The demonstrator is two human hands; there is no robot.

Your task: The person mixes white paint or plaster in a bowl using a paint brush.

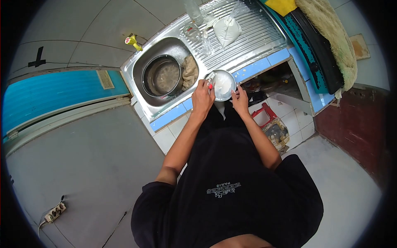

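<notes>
Between my two hands, a round metal bowl [225,84] with something white inside is held at the counter's front edge. The fingers of my left hand [203,99] are closed at its left rim. A small clear piece with a red part [210,86] shows by those fingertips; its kind is too small to make out. On the other side, my right hand [240,101] pinches the bowl's right rim. Just left of the bowl, the steel sink [138,68] contains a dark pot [163,76] of cloudy water and a crumpled tan cloth [190,71].
A plastic bag of white powder [227,31] lies on the ribbed drainboard [258,35], with clear glassware [192,32] beside it. A yellow tap [133,41] is above the sink. At right, a teal and black appliance [308,49] carries a fluffy towel [335,41].
</notes>
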